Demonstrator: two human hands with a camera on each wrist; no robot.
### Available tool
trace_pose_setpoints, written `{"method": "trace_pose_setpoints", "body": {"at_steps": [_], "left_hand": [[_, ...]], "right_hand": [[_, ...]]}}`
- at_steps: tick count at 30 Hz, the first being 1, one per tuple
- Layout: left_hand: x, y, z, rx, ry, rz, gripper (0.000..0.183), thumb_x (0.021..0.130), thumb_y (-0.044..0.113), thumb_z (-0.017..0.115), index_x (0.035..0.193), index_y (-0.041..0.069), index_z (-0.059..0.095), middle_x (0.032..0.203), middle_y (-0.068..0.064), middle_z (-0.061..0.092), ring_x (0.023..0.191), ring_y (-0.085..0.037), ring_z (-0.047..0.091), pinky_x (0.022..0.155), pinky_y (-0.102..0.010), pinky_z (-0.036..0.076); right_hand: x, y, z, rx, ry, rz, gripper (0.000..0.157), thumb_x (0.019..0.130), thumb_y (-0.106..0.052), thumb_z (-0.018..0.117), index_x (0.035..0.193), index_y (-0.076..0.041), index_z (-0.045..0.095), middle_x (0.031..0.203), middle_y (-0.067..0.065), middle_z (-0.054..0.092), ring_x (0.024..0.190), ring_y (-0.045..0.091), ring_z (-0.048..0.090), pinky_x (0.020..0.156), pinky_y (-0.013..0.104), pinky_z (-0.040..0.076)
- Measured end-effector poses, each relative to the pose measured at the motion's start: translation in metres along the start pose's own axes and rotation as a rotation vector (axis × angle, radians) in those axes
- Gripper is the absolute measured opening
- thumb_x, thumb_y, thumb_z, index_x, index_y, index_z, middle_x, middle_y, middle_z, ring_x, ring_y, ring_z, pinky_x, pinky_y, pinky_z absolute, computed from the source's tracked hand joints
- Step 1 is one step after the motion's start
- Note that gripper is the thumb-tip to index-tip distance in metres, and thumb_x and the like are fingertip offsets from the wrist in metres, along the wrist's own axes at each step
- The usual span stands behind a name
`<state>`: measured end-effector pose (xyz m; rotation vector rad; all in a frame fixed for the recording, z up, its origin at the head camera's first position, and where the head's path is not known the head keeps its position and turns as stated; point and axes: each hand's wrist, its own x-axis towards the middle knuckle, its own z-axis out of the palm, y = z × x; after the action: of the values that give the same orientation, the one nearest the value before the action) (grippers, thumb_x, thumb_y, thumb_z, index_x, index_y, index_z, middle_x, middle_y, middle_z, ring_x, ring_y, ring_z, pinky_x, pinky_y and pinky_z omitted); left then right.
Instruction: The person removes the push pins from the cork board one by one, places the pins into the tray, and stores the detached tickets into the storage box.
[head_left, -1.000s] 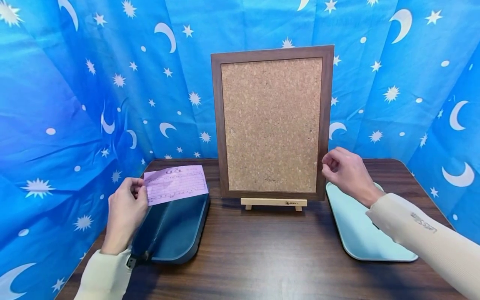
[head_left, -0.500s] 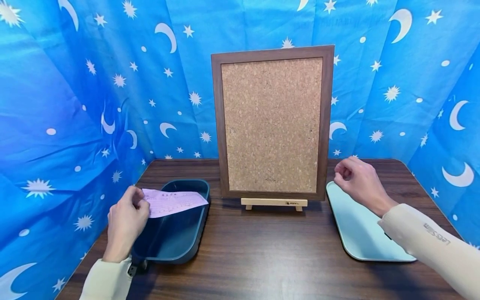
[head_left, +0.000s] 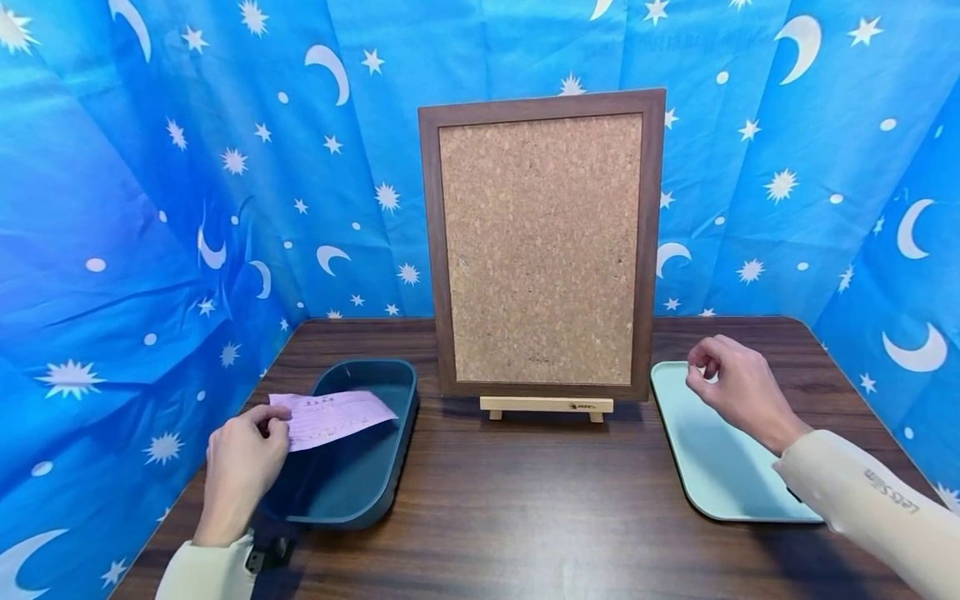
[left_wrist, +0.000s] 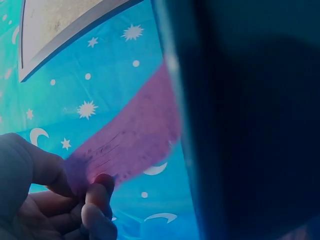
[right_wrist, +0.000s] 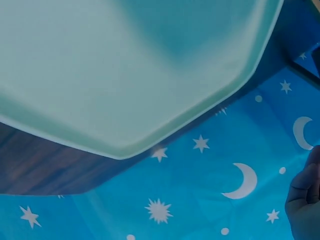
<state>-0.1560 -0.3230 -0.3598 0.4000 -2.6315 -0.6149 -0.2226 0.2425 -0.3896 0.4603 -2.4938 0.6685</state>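
My left hand (head_left: 243,467) pinches the left end of a pink paper slip (head_left: 330,421) printed with lines and text. The slip is held over the dark blue tray (head_left: 352,508), its free end bowing to the right. In the left wrist view the pink slip (left_wrist: 132,135) curves from thumb and fingers to the tray's dark wall (left_wrist: 240,125). My right hand (head_left: 738,396) hangs over the far part of the light green tray (head_left: 738,492), fingers curled and thumb against the index finger. Nothing shows between those fingertips. Only part of the right hand (right_wrist: 306,200) enters its wrist view.
A brown-framed cork board (head_left: 542,250) stands upright at the back middle, on a small wooden easel (head_left: 546,407). Both trays sit on the dark wooden table (head_left: 525,508), one either side. Blue star-and-moon cloth (head_left: 360,183) encloses the back and sides.
My left hand has lowered the pink slip towards the dark blue tray, and the slip has tilted flatter. My right hand has moved right and down, from the board's edge to over the green tray.
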Motion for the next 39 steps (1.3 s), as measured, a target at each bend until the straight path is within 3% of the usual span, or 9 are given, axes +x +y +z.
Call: {"method": "trace_pose_setpoints", "body": {"at_steps": [3,7,11,15,21,29,39], "left_hand": [[-0.001,-0.002,0.000,0.008,-0.036,-0.008,0.031,0.092,0.011,0.047,0.110,-0.006,0.065,0.072,-0.017,0.063,0.049,-0.022,0.046,0.040,-0.031,0.031],[-0.004,-0.004,0.001,0.026,-0.080,0.022,0.031,0.089,0.007,0.046,0.107,-0.008,0.066,0.091,-0.027,0.064,0.047,-0.022,0.044,0.039,-0.032,0.030],[-0.007,-0.006,0.004,0.069,-0.111,0.091,0.027,0.087,0.006,0.050,0.103,-0.007,0.068,0.097,-0.028,0.064,0.054,-0.024,0.047,0.046,-0.035,0.032],[-0.010,-0.007,0.009,0.111,-0.162,0.117,0.024,0.088,0.008,0.056,0.103,-0.005,0.069,0.100,-0.027,0.065,0.067,-0.030,0.055,0.058,-0.043,0.043],[-0.011,-0.005,0.014,0.146,-0.287,0.085,0.025,0.089,0.008,0.060,0.109,-0.006,0.066,0.102,-0.027,0.063,0.077,-0.033,0.057,0.072,-0.053,0.047],[-0.009,-0.001,0.015,0.233,-0.486,0.065,0.021,0.088,0.011,0.063,0.103,-0.003,0.070,0.084,-0.015,0.063,0.065,-0.024,0.051,0.055,-0.037,0.039],[-0.009,0.002,0.019,0.330,-0.652,0.109,0.011,0.085,0.015,0.070,0.092,0.008,0.073,0.077,-0.006,0.060,0.064,-0.022,0.050,0.056,-0.040,0.043]], "right_hand": [[-0.004,0.003,0.002,0.010,-0.065,0.041,0.013,0.076,0.000,0.070,0.085,-0.007,0.062,0.077,0.003,0.057,0.068,0.019,0.051,0.057,0.032,0.047],[-0.009,0.010,0.006,-0.004,-0.166,0.054,0.010,0.076,-0.001,0.068,0.084,-0.004,0.065,0.073,0.001,0.057,0.063,0.015,0.051,0.055,0.032,0.045],[-0.014,0.015,0.010,-0.011,-0.241,0.052,0.007,0.074,-0.001,0.068,0.081,-0.002,0.066,0.070,-0.002,0.057,0.061,0.013,0.050,0.055,0.032,0.044],[-0.019,0.019,0.014,0.016,-0.294,0.100,0.007,0.074,0.001,0.069,0.080,-0.002,0.065,0.070,-0.001,0.057,0.062,0.014,0.050,0.056,0.032,0.044],[-0.031,0.024,0.025,0.046,-0.311,0.116,0.009,0.074,0.003,0.068,0.076,-0.004,0.063,0.068,-0.002,0.056,0.061,0.012,0.050,0.054,0.030,0.043],[-0.043,0.031,0.035,0.030,-0.305,0.108,0.017,0.072,0.004,0.070,0.070,-0.009,0.060,0.065,-0.006,0.054,0.060,0.009,0.048,0.055,0.029,0.041],[-0.046,0.031,0.036,0.036,-0.324,0.124,0.018,0.073,0.004,0.070,0.070,-0.011,0.059,0.064,-0.006,0.052,0.059,0.010,0.046,0.054,0.029,0.040]]}}
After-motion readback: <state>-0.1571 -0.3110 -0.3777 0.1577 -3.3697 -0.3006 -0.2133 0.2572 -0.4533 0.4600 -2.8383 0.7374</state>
